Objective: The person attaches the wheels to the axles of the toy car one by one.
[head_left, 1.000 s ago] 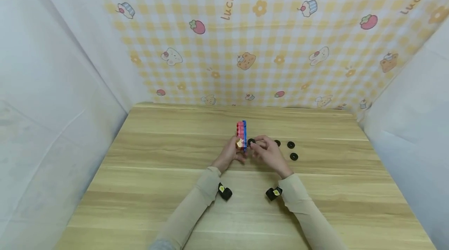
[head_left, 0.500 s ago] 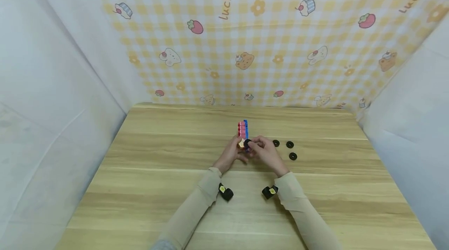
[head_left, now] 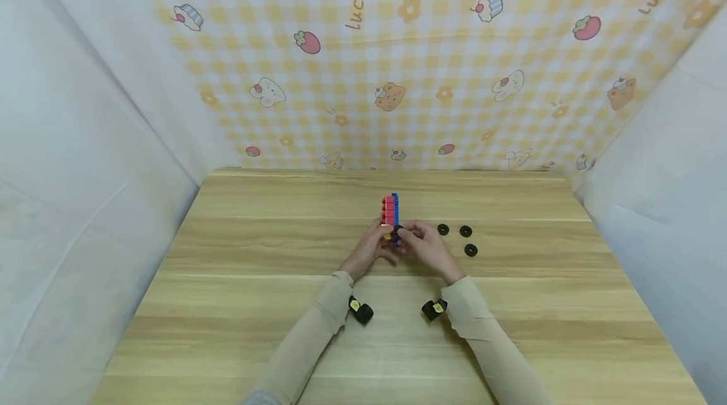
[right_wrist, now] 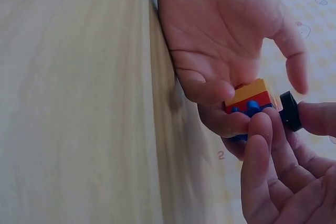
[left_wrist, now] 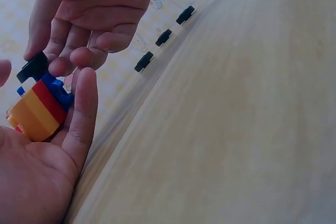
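My left hand (head_left: pixel 366 252) grips a block-built toy (head_left: pixel 389 208) with red and yellow bricks on a blue base, held lengthwise away from me. In the left wrist view, the near end of the toy (left_wrist: pixel 39 109) shows yellow, red and blue layers. With the right hand (head_left: pixel 433 252) I hold a black wheel (right_wrist: pixel 290 111) against the blue base, the thumb pressing on its outer face. The other right fingers lie under the toy. Whether the wheel sits fully on a peg is hidden.
Three loose black wheels (head_left: pixel 466 231) lie on the wooden table (head_left: pixel 272 228) right of my hands. A checked, printed cloth (head_left: pixel 352 64) hangs behind the table, and white cloths (head_left: pixel 85 140) flank it. Black wrist cameras (head_left: pixel 361 310) sit below both hands.
The right hand has brought the black wheel leftward from beside the toy to against its blue base. My left hand keeps its grip. The head view has shifted slightly.
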A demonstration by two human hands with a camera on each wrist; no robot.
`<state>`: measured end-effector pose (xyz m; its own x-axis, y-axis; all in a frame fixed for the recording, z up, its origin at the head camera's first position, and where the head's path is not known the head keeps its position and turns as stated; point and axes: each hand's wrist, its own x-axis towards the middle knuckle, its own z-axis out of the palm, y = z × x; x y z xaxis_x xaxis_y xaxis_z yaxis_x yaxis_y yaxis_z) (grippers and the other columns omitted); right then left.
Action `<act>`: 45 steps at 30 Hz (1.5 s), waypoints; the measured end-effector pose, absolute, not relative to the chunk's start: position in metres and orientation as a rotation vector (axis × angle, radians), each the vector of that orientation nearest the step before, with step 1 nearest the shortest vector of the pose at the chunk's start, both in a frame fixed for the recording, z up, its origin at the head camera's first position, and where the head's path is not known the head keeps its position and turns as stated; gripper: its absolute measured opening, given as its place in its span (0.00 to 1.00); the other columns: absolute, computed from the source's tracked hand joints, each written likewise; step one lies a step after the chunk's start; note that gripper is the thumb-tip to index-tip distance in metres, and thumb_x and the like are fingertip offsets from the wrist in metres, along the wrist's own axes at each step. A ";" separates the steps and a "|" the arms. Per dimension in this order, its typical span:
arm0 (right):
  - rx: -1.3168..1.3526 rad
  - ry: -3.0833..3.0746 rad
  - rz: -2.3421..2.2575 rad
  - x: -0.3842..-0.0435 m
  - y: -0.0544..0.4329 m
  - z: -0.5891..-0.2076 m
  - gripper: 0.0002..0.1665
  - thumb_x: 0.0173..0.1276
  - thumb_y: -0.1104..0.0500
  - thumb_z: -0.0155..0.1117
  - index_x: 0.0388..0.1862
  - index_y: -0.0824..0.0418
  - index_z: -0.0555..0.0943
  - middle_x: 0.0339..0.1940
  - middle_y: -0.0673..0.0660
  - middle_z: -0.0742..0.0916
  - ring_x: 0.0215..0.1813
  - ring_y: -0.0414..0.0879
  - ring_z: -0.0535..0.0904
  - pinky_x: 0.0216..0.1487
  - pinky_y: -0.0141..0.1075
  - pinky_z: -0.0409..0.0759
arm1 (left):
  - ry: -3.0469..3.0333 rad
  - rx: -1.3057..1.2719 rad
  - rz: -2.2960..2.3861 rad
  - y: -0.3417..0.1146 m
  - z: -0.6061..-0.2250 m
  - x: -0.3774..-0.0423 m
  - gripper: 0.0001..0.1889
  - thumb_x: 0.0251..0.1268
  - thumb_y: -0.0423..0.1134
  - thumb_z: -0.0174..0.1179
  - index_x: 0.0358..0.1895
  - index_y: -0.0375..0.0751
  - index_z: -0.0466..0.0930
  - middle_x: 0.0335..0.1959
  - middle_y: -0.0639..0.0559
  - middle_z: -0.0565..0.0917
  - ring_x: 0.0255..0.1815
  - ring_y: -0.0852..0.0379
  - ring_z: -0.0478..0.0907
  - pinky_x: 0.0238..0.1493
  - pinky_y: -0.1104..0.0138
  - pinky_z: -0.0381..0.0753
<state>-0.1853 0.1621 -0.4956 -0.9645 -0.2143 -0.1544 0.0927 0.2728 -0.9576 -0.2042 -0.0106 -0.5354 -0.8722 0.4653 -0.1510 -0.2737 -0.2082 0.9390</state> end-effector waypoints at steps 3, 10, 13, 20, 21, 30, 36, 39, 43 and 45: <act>-0.091 2.262 -1.751 -0.185 0.161 -0.495 0.16 0.77 0.54 0.57 0.51 0.67 0.77 0.41 0.65 0.87 0.35 0.47 0.84 0.36 0.41 0.85 | 1.601 0.243 2.103 -0.011 -0.535 -0.205 0.28 0.75 0.47 0.46 0.72 0.39 0.56 0.35 0.51 0.80 0.29 0.58 0.78 0.25 0.66 0.80; -0.108 2.189 -1.769 -0.185 0.157 -0.496 0.15 0.78 0.56 0.55 0.51 0.69 0.75 0.37 0.64 0.85 0.35 0.51 0.82 0.35 0.41 0.85 | 1.584 0.240 2.118 -0.009 -0.535 -0.204 0.28 0.71 0.46 0.44 0.70 0.36 0.57 0.28 0.51 0.77 0.24 0.59 0.71 0.22 0.69 0.73; -0.096 2.166 -1.784 -0.186 0.156 -0.497 0.15 0.79 0.58 0.54 0.51 0.70 0.75 0.35 0.64 0.84 0.34 0.52 0.81 0.34 0.43 0.84 | 1.517 0.217 2.154 -0.007 -0.535 -0.202 0.26 0.68 0.45 0.44 0.66 0.37 0.59 0.28 0.52 0.76 0.24 0.59 0.70 0.22 0.69 0.71; -0.093 2.167 -1.812 -0.185 0.153 -0.495 0.19 0.79 0.53 0.53 0.54 0.68 0.76 0.33 0.57 0.83 0.31 0.44 0.79 0.31 0.33 0.81 | 1.422 0.188 2.241 -0.004 -0.536 -0.200 0.16 0.64 0.41 0.42 0.55 0.48 0.62 0.27 0.53 0.76 0.23 0.60 0.70 0.21 0.70 0.67; -0.113 2.169 -1.812 -0.186 0.153 -0.496 0.19 0.79 0.53 0.53 0.54 0.68 0.76 0.33 0.57 0.83 0.31 0.43 0.79 0.30 0.32 0.81 | 1.424 0.184 2.248 -0.004 -0.536 -0.200 0.15 0.63 0.40 0.42 0.54 0.48 0.62 0.26 0.53 0.76 0.23 0.60 0.70 0.21 0.70 0.67; -0.198 2.165 -1.803 -0.183 0.150 -0.497 0.17 0.80 0.55 0.50 0.53 0.69 0.74 0.31 0.53 0.80 0.30 0.45 0.78 0.29 0.32 0.80 | 1.474 0.191 2.244 -0.006 -0.537 -0.201 0.19 0.63 0.41 0.44 0.57 0.44 0.60 0.27 0.54 0.75 0.23 0.60 0.68 0.21 0.71 0.65; -0.182 2.189 -1.783 -0.181 0.148 -0.497 0.16 0.80 0.56 0.50 0.53 0.68 0.74 0.31 0.51 0.80 0.28 0.42 0.77 0.29 0.32 0.78 | 1.530 0.142 2.225 -0.006 -0.538 -0.200 0.18 0.65 0.39 0.43 0.57 0.40 0.60 0.29 0.54 0.75 0.23 0.61 0.68 0.21 0.71 0.66; -0.185 2.195 -1.777 -0.180 0.148 -0.496 0.16 0.80 0.56 0.50 0.53 0.69 0.74 0.31 0.52 0.81 0.28 0.41 0.77 0.29 0.31 0.78 | 1.555 0.125 2.219 -0.006 -0.537 -0.199 0.17 0.66 0.39 0.42 0.56 0.40 0.61 0.28 0.54 0.75 0.23 0.61 0.68 0.21 0.71 0.66; -0.182 2.196 -1.769 -0.180 0.148 -0.496 0.16 0.80 0.57 0.50 0.54 0.70 0.74 0.32 0.53 0.81 0.28 0.41 0.77 0.29 0.31 0.78 | 1.581 0.137 2.207 -0.006 -0.537 -0.198 0.17 0.66 0.39 0.41 0.56 0.40 0.61 0.26 0.55 0.76 0.21 0.61 0.67 0.19 0.71 0.66; -0.180 2.192 -1.766 -0.180 0.148 -0.496 0.17 0.80 0.57 0.50 0.54 0.71 0.74 0.32 0.55 0.82 0.28 0.41 0.77 0.29 0.30 0.78 | 1.593 0.149 2.200 -0.006 -0.537 -0.198 0.17 0.66 0.40 0.41 0.56 0.41 0.61 0.26 0.55 0.76 0.20 0.61 0.67 0.18 0.71 0.66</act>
